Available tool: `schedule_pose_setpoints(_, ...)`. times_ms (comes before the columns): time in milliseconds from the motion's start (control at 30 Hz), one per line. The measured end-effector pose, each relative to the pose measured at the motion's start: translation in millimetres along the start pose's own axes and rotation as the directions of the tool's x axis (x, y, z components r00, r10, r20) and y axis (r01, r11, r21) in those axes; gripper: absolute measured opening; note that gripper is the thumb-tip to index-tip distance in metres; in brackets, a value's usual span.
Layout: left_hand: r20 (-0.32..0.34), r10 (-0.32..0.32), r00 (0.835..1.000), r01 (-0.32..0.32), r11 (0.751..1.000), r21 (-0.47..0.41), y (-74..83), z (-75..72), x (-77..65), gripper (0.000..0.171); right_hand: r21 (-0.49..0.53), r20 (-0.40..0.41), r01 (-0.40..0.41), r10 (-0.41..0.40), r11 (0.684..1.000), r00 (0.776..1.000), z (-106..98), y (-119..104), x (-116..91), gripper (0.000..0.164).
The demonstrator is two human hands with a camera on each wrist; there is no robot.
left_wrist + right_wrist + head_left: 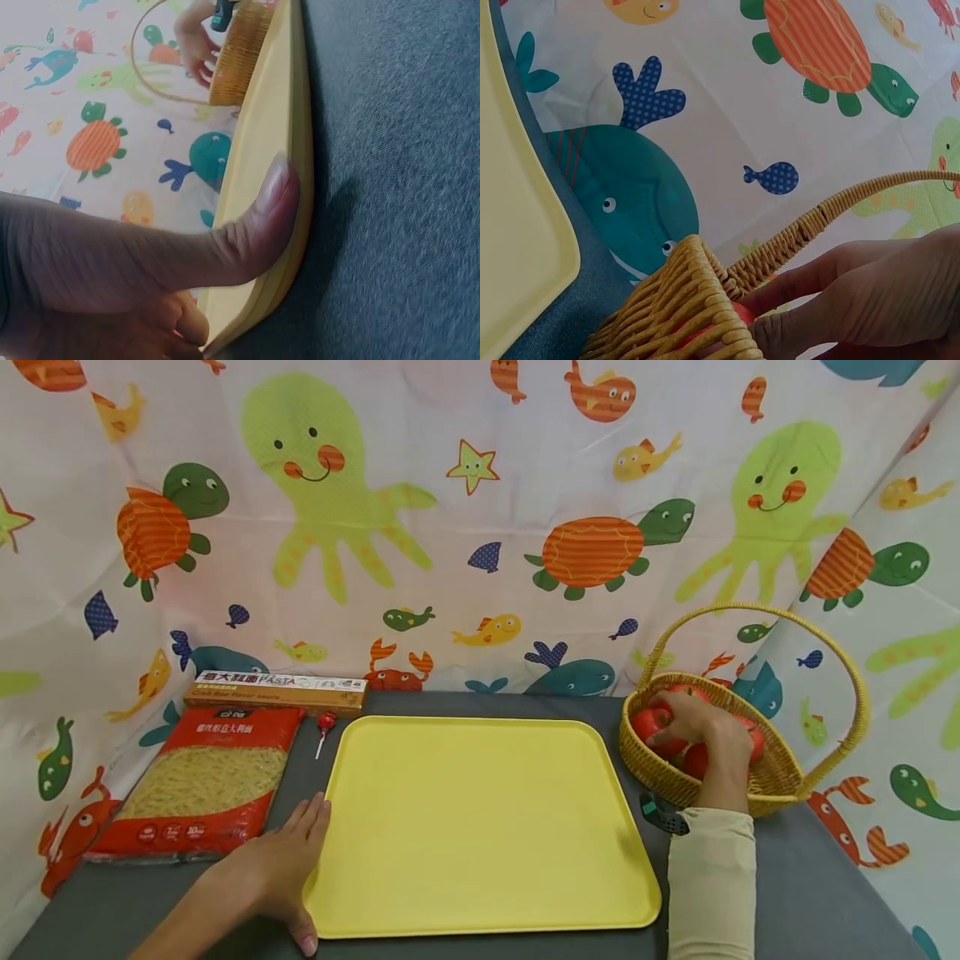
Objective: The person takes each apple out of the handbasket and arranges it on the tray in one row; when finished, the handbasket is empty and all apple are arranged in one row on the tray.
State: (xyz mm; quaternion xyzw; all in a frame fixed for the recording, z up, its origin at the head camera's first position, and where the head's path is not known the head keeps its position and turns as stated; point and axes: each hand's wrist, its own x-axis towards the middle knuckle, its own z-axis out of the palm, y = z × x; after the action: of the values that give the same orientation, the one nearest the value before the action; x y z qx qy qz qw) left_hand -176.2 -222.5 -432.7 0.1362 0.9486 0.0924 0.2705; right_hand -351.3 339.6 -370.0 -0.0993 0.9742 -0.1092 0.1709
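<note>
My left hand (288,860) rests against the left edge of the yellow tray (480,827). Its fingers are straight, and its thumb lies along the rim near the front corner, as the left wrist view also shows. On the right, my right hand (697,722) reaches over the rim into a wicker basket (660,777) with a tall handle. Its thumb and fingers curl round a red apple (651,723) at the basket's left side. More red apples (752,737) lie beside the hand. In the right wrist view, the basket's wall (682,307) hides the fingertips.
A red bag of pasta (198,777) lies left of the tray, with a long pasta box (273,691) behind it. A red lollipop (326,723) lies between bag and tray. A patterned curtain (450,527) closes off the back and sides of the grey table (840,893).
</note>
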Motion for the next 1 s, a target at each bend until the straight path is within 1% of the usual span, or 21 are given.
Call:
schedule_pose_setpoints(67, -0.003, 0.005, 1.0, -0.005, 1.0, 0.002, -0.3, 0.4, -0.1, 0.16, -0.001, -0.005, 0.017, -0.017, 1.0, 1.0, 0, -1, 1, 0.074)
schedule_pose_setpoints(267, 0.006, 0.018, 1.0, -0.018, 1.0, -0.004, 0.1, 0.4, -2.0, 0.156, 0.001, -0.013, 0.025, -0.025, 1.0, 1.0, -4, -4, -1, 0.07)
schedule_pose_setpoints(400, 0.01, 0.026, 1.0, -0.026, 1.0, 0.003, -0.9, -2.1, -2.6, 0.154, 0.029, -0.065, 0.055, -0.053, 0.998, 0.996, -8, -6, -7, 0.069)
schedule_pose_setpoints(500, 0.005, 0.028, 1.0, -0.028, 1.0, 0.013, -2.8, -3.1, -2.5, 0.154, 0.043, -0.131, 0.096, -0.09, 0.994, 0.987, -12, -10, -12, 0.068)
schedule_pose_setpoints(600, -0.018, 0.042, 0.999, -0.042, 0.999, 0.016, -3.9, -3.1, -3.8, 0.155, 0.037, -0.188, 0.116, -0.107, 0.993, 0.976, -18, -15, -21, 0.065)
schedule_pose_setpoints(700, -0.034, 0.044, 0.998, -0.044, 0.999, 0.011, -3.6, -2.2, -4.4, 0.158, 0.014, -0.218, 0.101, -0.096, 0.995, 0.971, -23, -20, -31, 0.068)
schedule_pose_setpoints(800, -0.041, 0.028, 0.999, -0.028, 1.0, 0.005, -5.6, 2.5, -1.0, 0.163, 0.003, -0.236, 0.094, -0.091, 0.996, 0.968, -26, -29, -38, 0.071)
schedule_pose_setpoints(900, -0.038, 0.019, 0.999, -0.019, 1.0, 0.004, -4.4, 2.8, -0.6, 0.163, -0.003, -0.256, 0.126, -0.123, 0.992, 0.959, -29, -37, -43, 0.072)
schedule_pose_setpoints(1000, -0.031, 0.015, 0.999, -0.014, 1.0, 0.014, -2.2, -0.5, -3.3, 0.159, -0.006, -0.281, 0.191, -0.185, 0.982, 0.942, -29, -47, -45, 0.074)
